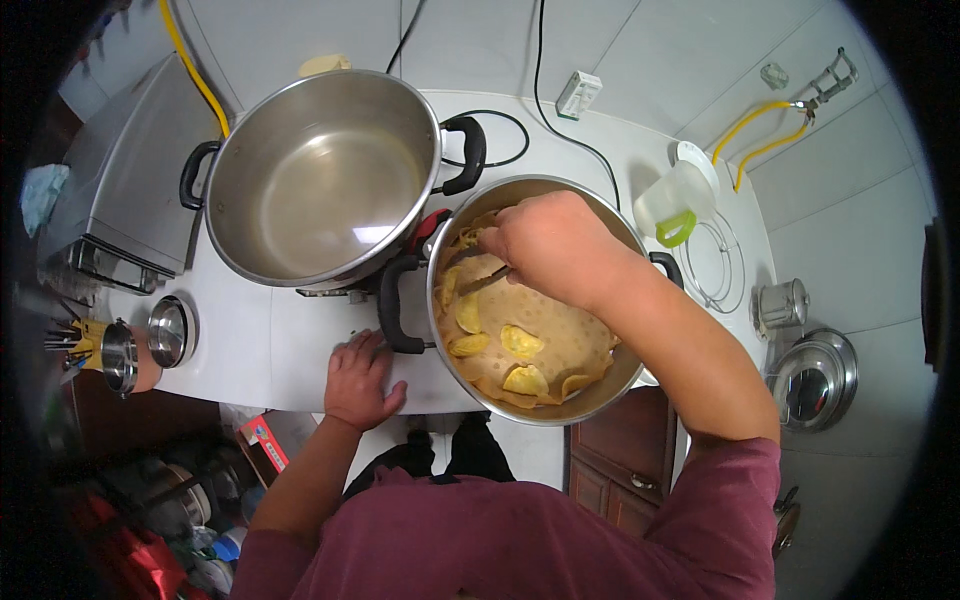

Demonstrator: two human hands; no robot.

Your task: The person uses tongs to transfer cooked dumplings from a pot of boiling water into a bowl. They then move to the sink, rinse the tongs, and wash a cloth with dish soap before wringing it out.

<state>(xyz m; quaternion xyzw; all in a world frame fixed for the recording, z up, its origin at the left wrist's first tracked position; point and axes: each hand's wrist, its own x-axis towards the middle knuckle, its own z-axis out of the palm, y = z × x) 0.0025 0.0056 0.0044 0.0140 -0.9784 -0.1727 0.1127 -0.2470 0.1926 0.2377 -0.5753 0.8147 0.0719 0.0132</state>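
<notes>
My right hand (544, 240) reaches down into a stainless steel pot (540, 417) and grips a thin dark utensil, probably chopsticks or tongs; the fingers partly hide it. In the pot lies a tan flatbread-like sheet (555, 322) with curled edges. Yellow slices (522, 342) rest on it, some near its left edge. My left hand (364, 381) lies with spread fingers on the white countertop (307, 345), left of that pot and near the counter's front edge. Behind it stands a larger steel pot (322, 202) with black handles and clear liquid inside.
A clear jug with a green handle (676, 229) and a wire rack (716, 270) are at the right. Black cables run behind the pots. Steel bowls (171, 331) and a utensil holder (86, 343) stand at the left, below a grey metal appliance (142, 172). A small box (578, 95) stands by the wall.
</notes>
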